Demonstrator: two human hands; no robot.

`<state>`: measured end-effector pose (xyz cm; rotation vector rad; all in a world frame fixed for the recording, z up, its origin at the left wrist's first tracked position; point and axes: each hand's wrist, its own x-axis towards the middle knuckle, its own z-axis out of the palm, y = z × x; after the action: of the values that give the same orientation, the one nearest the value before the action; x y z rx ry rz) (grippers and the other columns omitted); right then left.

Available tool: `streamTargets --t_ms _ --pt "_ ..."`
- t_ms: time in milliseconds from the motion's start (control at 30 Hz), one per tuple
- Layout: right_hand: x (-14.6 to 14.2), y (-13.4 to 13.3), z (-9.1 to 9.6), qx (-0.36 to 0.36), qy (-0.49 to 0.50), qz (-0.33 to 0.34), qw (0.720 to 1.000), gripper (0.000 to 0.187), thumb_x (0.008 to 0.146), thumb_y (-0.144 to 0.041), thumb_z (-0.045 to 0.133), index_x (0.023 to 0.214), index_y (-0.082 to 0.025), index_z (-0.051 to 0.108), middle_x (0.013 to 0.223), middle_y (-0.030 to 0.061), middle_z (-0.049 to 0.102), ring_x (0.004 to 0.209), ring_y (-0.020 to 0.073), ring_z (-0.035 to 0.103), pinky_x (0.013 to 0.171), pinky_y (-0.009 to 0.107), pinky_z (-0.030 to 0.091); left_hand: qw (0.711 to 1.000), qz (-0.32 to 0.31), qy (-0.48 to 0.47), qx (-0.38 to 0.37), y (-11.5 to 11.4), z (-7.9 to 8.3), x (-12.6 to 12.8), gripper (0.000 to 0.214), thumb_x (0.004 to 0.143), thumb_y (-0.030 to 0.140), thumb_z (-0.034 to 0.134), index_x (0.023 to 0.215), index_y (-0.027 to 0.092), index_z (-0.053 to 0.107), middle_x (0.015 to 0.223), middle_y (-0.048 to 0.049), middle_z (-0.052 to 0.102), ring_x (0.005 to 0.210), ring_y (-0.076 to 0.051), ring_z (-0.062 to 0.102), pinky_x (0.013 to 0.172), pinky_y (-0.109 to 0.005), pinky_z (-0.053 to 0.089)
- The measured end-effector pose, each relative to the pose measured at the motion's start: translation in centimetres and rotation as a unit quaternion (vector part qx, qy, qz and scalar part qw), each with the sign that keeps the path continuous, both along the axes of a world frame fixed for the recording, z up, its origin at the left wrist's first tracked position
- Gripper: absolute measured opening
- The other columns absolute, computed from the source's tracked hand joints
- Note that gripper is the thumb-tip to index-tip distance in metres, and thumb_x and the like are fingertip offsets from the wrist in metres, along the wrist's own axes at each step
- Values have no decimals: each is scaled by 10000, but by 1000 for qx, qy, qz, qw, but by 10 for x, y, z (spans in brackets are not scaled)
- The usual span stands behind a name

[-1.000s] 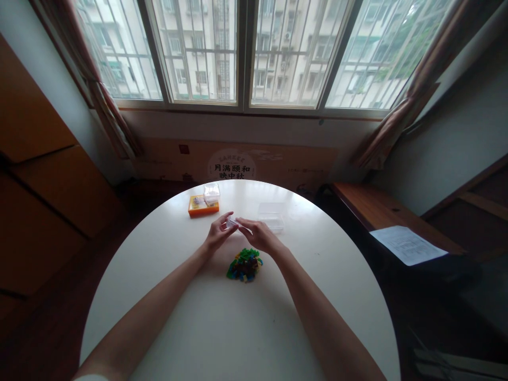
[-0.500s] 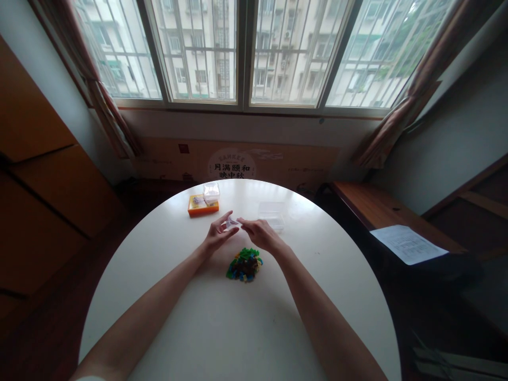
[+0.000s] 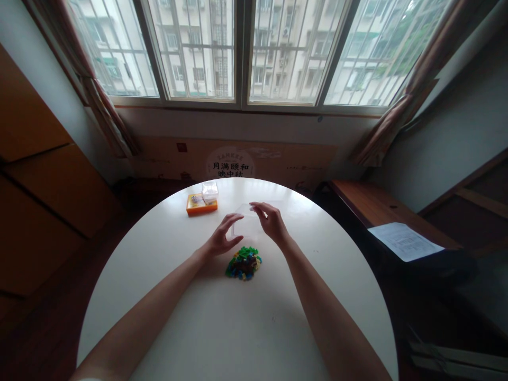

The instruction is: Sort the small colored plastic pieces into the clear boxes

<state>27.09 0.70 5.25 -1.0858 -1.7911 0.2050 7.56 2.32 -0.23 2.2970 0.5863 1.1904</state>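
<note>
Clear plastic box (image 3: 243,226), lying off at two o'clock a moment ago, now sits between the hands, twelve o'clock of the brick pile (image 3: 243,263); the small piece pinched before is out of view. Right hand (image 3: 273,221) pinches the box's far edge, wrist arched; left hand (image 3: 222,239) hovers half open at its nine o'clock side, holding nothing

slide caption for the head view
Left hand and right hand hold a clear box beyond a brick pile on a white table

1 head camera looks forward and down over the table (image 3: 238,328) toward the window (image 3: 238,47), seemingly wide-angle.
</note>
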Motion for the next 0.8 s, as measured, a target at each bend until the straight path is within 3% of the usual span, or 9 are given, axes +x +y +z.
streamTargets --t_ms 300,433,600,700,800 --pt "4 7 -1 -39 127 -40 990 293 873 -376 462 968 -173 652 776 56 664 690 164 620 654 305 493 990 25 125 59 -6 14 -6 570 837 237 539 1365 271 326 1416 -73 351 1293 -232 345 1061 -452 331" --pt "2 3 2 -25 73 -36 996 273 870 -367 474 978 -194 656 895 72 660 826 189 610 723 327 481 995 50 83 35 -1 10 -8 605 819 308 573 1369 248 328 1400 -88 381 1284 -237 364 1060 -434 335" --pt "7 4 1 -19 5 -59 998 343 811 -333 582 1125 -196 585 1027 84 612 873 193 578 781 338 467 988 149 37 1 13 -3 -14 590 813 377 571 1344 212 376 1394 -106 389 1284 -253 361 1059 -425 327" --pt "18 8 -8 -78 -40 -97 991 393 780 -272 618 1155 -164 564 973 84 611 792 175 574 776 332 467 978 205 39 -21 24 -13 -18 582 811 420 560 1320 179 411 1341 -126 453 1267 -265 385 1050 -437 327" --pt "29 11 -19 -170 -131 -128 968 278 754 -253 641 1020 -174 650 932 81 621 832 194 573 813 345 448 969 237 63 -29 31 -20 -19 579 801 447 562 1288 155 451 1318 -144 475 1271 -288 373 1049 -466 308"
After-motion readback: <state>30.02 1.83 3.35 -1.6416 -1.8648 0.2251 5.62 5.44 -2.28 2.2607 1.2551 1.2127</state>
